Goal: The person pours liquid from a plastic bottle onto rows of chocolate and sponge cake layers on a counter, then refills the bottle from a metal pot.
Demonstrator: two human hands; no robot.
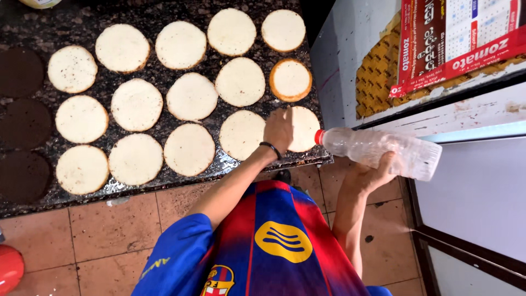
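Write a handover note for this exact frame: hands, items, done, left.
Left hand: flat on a pale sponge round at the near right end of the dark stone counter.
Right hand: holds a clear plastic bottle sideways, red cap toward the counter.
Done: fifteen pale rounds laid out in rows; three dark rounds at far left.
Left: nothing yet stacked or coated; bottle still capped.
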